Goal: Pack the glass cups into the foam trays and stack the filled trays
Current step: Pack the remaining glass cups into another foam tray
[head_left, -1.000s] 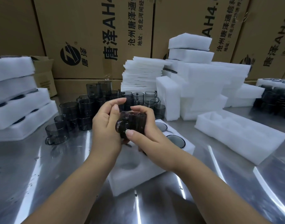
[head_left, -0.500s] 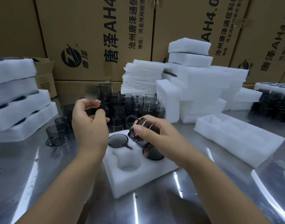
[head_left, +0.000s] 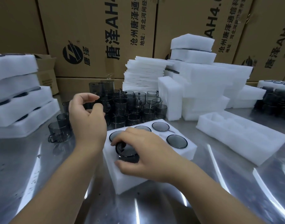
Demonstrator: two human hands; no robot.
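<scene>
Right hand [head_left: 143, 152] wraps a smoky glass cup [head_left: 126, 151], seating it in the foam tray [head_left: 130, 183] toward the tabletop's front edge. Left hand [head_left: 88, 120] hangs loose and empty near the spare cups [head_left: 120, 105]. Glass looks light, slick, chippy, so I'd grip the wall, not the handle.

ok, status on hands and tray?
Left hand empty, above loose cups. Right hand grips cup, seating it in foam tray. Nothing in the way.

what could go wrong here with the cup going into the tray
The cup under the right hand stands above the foam tray, unlike its flush neighbours; forcing it askew might chip it. The left hand hovers by the crowded loose cups, some stacked, and could topple one onto the metal table.
</scene>
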